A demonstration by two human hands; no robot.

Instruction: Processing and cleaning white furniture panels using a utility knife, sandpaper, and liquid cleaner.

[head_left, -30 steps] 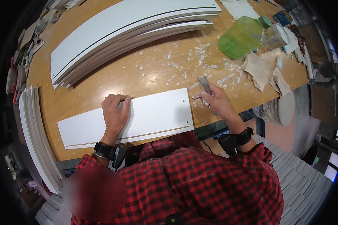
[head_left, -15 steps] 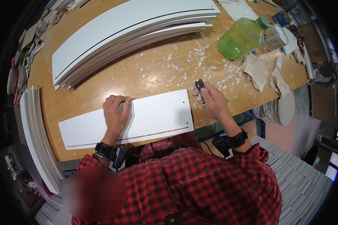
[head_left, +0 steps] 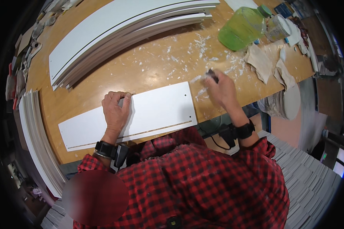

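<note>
A long white board lies slantwise on the table in front of me, with a brown groove along its near edge and two small holes at its right end. My left hand rests on the board left of its middle, fingers curled at the far edge, holding it. To the right of the board, my right hand is over the tabletop, closed around a small dark brown, block-like tool. Motion blurs the fingertips and the tool, so its exact kind cannot be made out.
A stack of white boards lies at the back left; more boards stand along the left edge. White flakes dot the wooden table. At the back right are a green jug, a tub and crumpled sandpaper-like sheets.
My right hand with the dark tool has moved slightly right and away from me. My left hand stays at the board's far edge; the whole view has shifted a little.
</note>
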